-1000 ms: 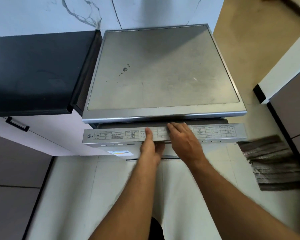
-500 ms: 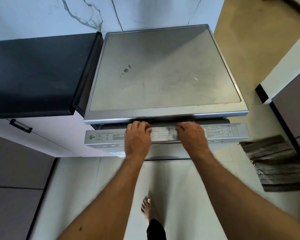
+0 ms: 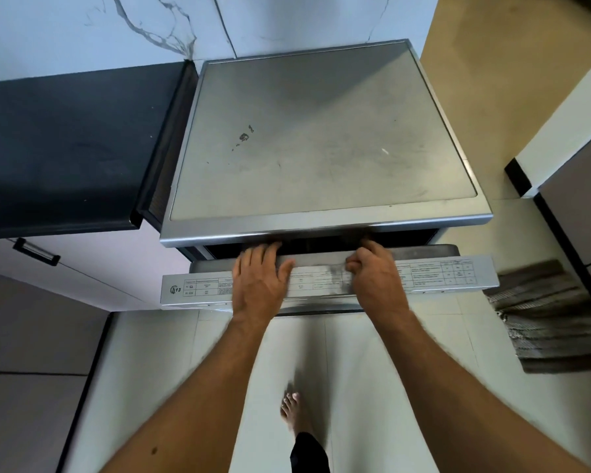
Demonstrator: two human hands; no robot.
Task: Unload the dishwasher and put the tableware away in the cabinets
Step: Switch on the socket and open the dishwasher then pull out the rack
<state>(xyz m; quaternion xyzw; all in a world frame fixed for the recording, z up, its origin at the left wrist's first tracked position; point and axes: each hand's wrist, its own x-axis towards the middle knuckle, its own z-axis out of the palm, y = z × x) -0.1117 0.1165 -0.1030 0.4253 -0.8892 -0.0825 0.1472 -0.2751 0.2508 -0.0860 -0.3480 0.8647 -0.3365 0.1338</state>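
Head view looks steeply down on a silver dishwasher (image 3: 321,138) standing against a marble-veined wall (image 3: 82,29), its flat top scuffed and marked with a small dark smudge. Its door (image 3: 458,274) is tipped a little way out from the body, leaving a dark gap under the front lip of the top; a printed label strip runs along the door's upper edge. Both hands are on that edge. The left hand (image 3: 258,285) lies over the label with its fingers hooked across the rim into the gap, and the right hand (image 3: 376,278) has its fingers curled tightly round the rim just to the right, the two hands near each other but apart. To the left of the dishwasher, touching its side, sits a black counter (image 3: 65,148) over a pale cabinet with a dark handle (image 3: 36,251). A bare foot (image 3: 292,409) stands on the light tiled floor (image 3: 171,370) between the forearms, and a brown woven mat (image 3: 553,315) lies at the right.
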